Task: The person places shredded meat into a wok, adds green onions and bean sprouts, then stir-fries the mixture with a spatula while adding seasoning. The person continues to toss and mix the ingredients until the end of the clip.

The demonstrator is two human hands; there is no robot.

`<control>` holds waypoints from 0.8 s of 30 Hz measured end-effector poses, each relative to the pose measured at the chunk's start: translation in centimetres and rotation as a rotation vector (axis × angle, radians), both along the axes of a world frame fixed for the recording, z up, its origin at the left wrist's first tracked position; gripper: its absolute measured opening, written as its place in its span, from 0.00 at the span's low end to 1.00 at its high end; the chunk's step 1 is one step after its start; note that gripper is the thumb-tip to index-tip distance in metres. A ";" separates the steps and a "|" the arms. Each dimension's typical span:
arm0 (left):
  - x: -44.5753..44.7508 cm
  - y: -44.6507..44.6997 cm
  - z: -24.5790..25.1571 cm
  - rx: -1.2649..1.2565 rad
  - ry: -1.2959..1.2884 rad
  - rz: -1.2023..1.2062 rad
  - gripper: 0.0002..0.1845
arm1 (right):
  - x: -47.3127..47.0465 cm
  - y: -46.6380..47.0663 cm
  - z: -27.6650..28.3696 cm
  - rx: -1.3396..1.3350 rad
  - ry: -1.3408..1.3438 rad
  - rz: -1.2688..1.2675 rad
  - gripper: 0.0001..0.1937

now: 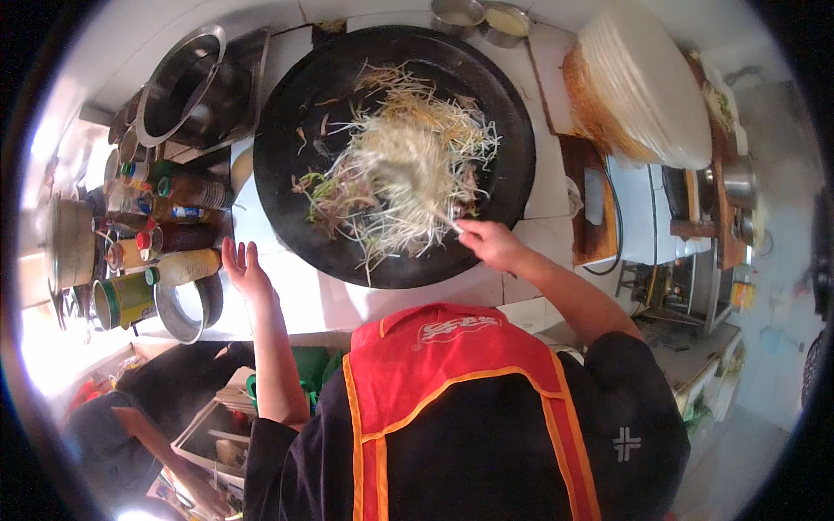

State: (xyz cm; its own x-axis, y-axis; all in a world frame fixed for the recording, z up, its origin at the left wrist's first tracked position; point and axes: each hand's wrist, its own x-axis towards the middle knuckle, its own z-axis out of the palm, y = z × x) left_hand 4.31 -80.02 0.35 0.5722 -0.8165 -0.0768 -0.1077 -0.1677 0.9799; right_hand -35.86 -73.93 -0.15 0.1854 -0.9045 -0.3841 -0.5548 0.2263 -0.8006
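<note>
Before me sits a large round black pan (pixel 287 208) with bean sprouts (pixel 391 234) heaped across its middle. Purplish shreds and some green pieces (pixel 322 189) lie mixed in at the heap's left side. My right hand (pixel 492 244), at the pan's near right rim, grips the thin handle of a cooking utensil (pixel 448 220). Its head is blurred or buried among the sprouts, so I cannot tell its exact kind. My left hand (pixel 247 270) is raised with fingers apart and holds nothing. It is just right of a capped bottle of pale contents (pixel 186 267).
Several bottles (pixel 189 238) crowd the left, with a metal bowl (pixel 179 312) nearer me. A wide-rimmed metal pot (pixel 182 84) stands far left. Two metal containers (pixel 505 26) sit behind the pan. Stacked white plates (pixel 642 98) lean at right. Another person's arm (pixel 153 443) shows lower left.
</note>
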 end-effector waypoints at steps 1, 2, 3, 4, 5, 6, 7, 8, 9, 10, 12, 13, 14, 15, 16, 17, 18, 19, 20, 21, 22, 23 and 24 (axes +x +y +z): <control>-0.1 -0.2 -0.2 -0.026 0.029 0.003 0.29 | -1.2 0.1 -0.3 -0.154 0.067 -0.038 0.18; -0.3 -0.2 -0.5 -0.058 0.057 0.004 0.29 | -2.4 0.4 -0.4 -0.310 0.127 -0.090 0.18; -0.4 -0.1 -0.8 -0.079 0.093 0.012 0.28 | -3.5 0.7 -0.4 -0.463 0.181 -0.125 0.18; -0.6 0.0 -1.0 -0.078 0.089 0.005 0.28 | -4.7 0.8 -0.3 -0.374 0.149 -0.237 0.18; -0.8 0.2 -1.3 -0.093 0.087 -0.020 0.28 | -5.4 0.7 -0.2 -0.277 0.118 -0.339 0.19; -1.1 0.4 -1.4 -0.077 0.099 -0.027 0.28 | -5.8 0.4 -0.3 -0.180 0.085 -0.442 0.19; -1.5 0.5 -1.6 -0.047 0.123 -0.023 0.28 | -6.1 0.0 -0.3 -0.030 0.071 -0.597 0.20; -1.9 0.4 -1.6 -0.032 0.074 -0.058 0.27 | -5.4 -0.9 -0.8 0.022 -0.012 -0.687 0.20; -2.6 0.4 -1.6 -0.050 0.056 -0.092 0.27 | -4.8 -1.9 -1.2 0.186 -0.226 -0.813 0.17; -3.2 0.1 -1.5 -0.044 0.080 -0.115 0.27 | -3.8 -2.9 -1.6 0.343 -0.417 -0.949 0.15; -4.8 -0.6 -1.1 -0.076 0.078 -0.189 0.25 | -0.9 -4.1 -2.3 0.336 -0.523 -0.766 0.16; -5.6 -1.1 -0.7 -0.090 0.083 -0.215 0.24 | 0.6 -4.4 -2.2 0.297 -0.424 -0.696 0.18; -6.5 -1.4 -0.3 -0.096 0.083 -0.244 0.24 | 0.6 -4.1 -1.4 0.279 -0.302 -0.584 0.18; -7.5 -1.6 0.3 -0.116 0.079 -0.282 0.24 | 0.8 -3.7 -0.6 0.290 -0.202 -0.459 0.19; -8.8 -1.9 0.9 -0.166 0.095 -0.284 0.21 | 1.0 -3.0 0.5 0.174 -0.100 -0.335 0.19; -10.0 -2.5 1.5 -0.141 0.076 -0.313 0.20 | 1.3 -2.4 1.4 0.073 0.003 -0.236 0.19; -11.3 -2.9 2.2 -0.153 0.056 -0.358 0.19 | 1.8 -2.1 2.2 -0.064 -0.049 -0.142 0.18; -12.7 -3.2 2.9 -0.165 0.035 -0.399 0.18 | 1.8 -2.2 2.7 0.079 -0.059 -0.026 0.18; -14.4 -3.8 3.6 -0.153 0.057 -0.413 0.14 | 2.0 -2.3 2.8 0.087 -0.123 0.049 0.18; -16.3 -4.6 4.3 -0.213 -0.059 -0.458 0.12 | 1.8 -2.7 2.8 0.259 -0.221 0.065 0.17; -18.0 -5.4 5.1 -0.199 -0.080 -0.534 0.11 | 1.7 -3.3 2.4 0.338 -0.152 0.020 0.17; -19.8 -6.2 5.9 -0.182 -0.104 -0.613 0.09 | 1.3 -4.0 1.8 0.352 -0.173 -0.020 0.17; -22.0 -6.9 6.2 -0.230 -0.072 -0.670 0.08 | 0.3 -4.4 1.0 0.311 -0.156 -0.025 0.17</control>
State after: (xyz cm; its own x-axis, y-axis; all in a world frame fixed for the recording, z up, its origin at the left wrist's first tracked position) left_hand -17.69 -86.93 6.58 -0.0618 -0.9854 0.1588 -0.1810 0.1675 0.9691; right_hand -35.53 -78.28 0.87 0.2427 -0.7534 -0.6112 -0.4226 0.4850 -0.7656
